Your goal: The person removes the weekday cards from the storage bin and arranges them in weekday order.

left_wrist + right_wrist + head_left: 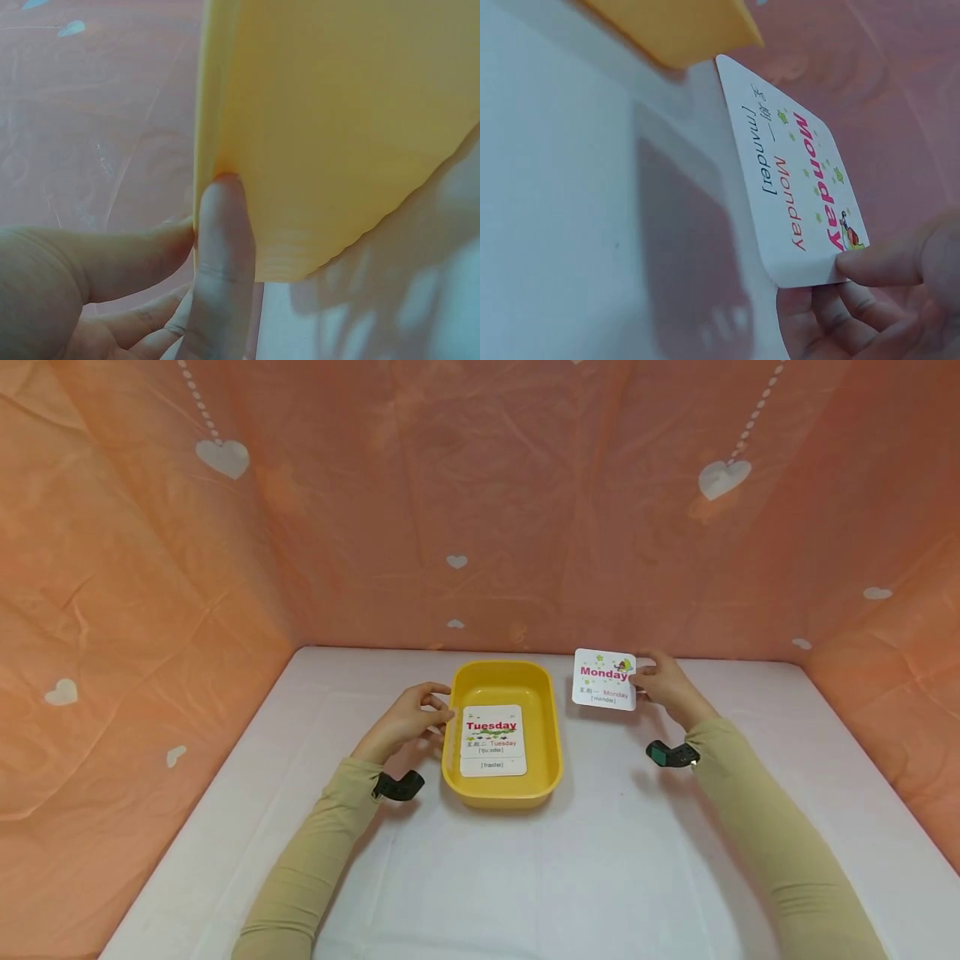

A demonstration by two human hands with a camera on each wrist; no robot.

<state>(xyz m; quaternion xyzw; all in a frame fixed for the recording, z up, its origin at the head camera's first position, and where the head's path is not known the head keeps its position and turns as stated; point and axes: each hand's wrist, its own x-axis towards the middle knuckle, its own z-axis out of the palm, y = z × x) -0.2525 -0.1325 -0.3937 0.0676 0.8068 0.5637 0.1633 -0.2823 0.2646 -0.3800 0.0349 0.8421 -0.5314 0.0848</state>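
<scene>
My right hand (pixel 666 685) pinches a white "Monday" flashcard (pixel 602 680) by its right edge, thumb on the printed face and fingers behind. In the right wrist view the card (pixel 791 187) is lifted off the table and casts a shadow. On the left side, my left hand (pixel 408 718) holds the rim of a yellow plastic tray (pixel 504 791). The left wrist view shows thumb and forefinger (pixel 225 247) pinching that rim. Inside the tray lies a "Tuesday" flashcard (pixel 492 731), overlapping another card (pixel 492 767) whose lower strip alone shows.
A white cloth covers the table (pixel 480 885). Orange curtains (pixel 510 510) with white hearts stand around its back and sides. Dark bands with small devices (pixel 400 786) sit on both wrists.
</scene>
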